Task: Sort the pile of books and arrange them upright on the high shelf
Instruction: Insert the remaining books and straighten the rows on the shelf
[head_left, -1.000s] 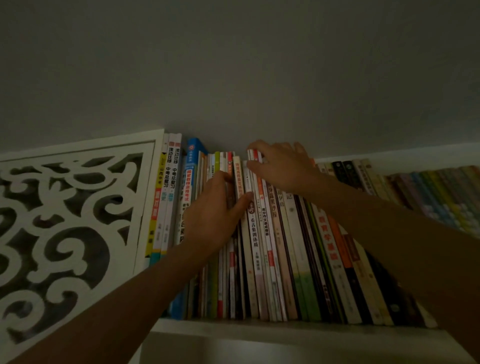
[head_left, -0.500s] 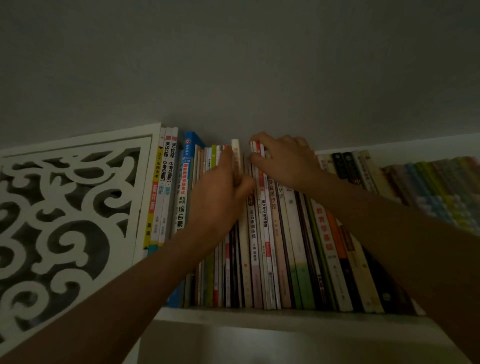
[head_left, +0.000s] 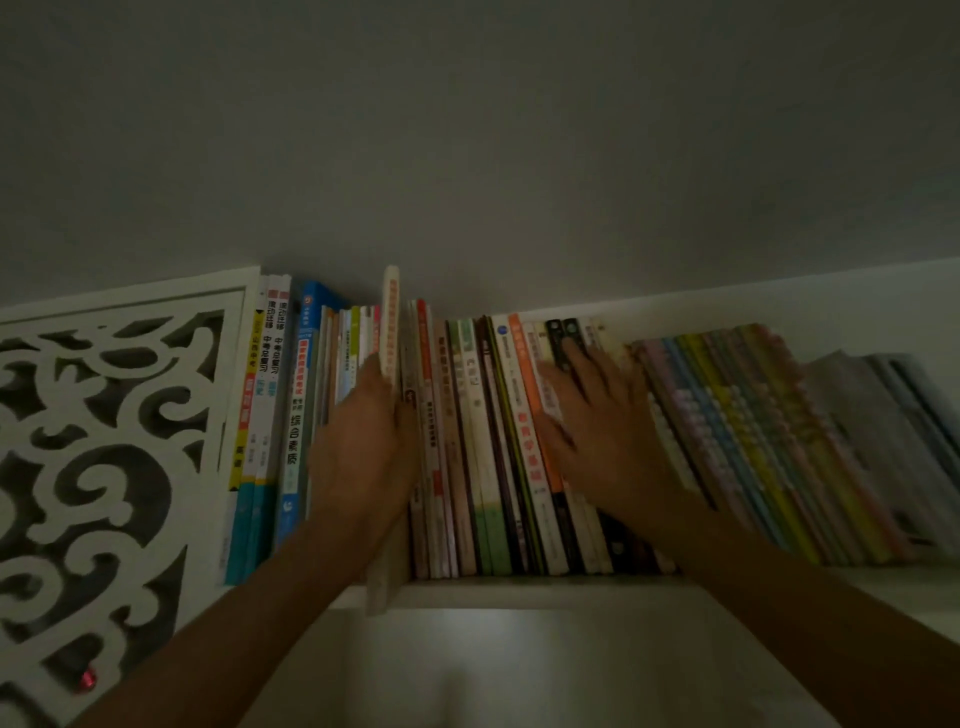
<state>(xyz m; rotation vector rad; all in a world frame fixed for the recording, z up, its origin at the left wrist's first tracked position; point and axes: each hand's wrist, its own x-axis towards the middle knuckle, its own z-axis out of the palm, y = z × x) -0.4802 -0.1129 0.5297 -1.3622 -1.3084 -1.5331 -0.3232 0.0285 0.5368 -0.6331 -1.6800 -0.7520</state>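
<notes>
The left hand (head_left: 363, 447) holds a pale book (head_left: 389, 322) that sticks up above the row in the middle of the frame. The right hand (head_left: 597, 431) lies flat, fingers spread, on the books (head_left: 483, 441) beside it. They stand on a white shelf (head_left: 519, 592), with a carved panel (head_left: 104, 441) at left.

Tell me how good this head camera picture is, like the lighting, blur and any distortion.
Head view: dim, muted colours; spines near the left hand still show large print. The right hand and the pastel books beside it are smeared; the grey books at far right are softest. The wide lens fans the row and bends the shelf edge.
</notes>
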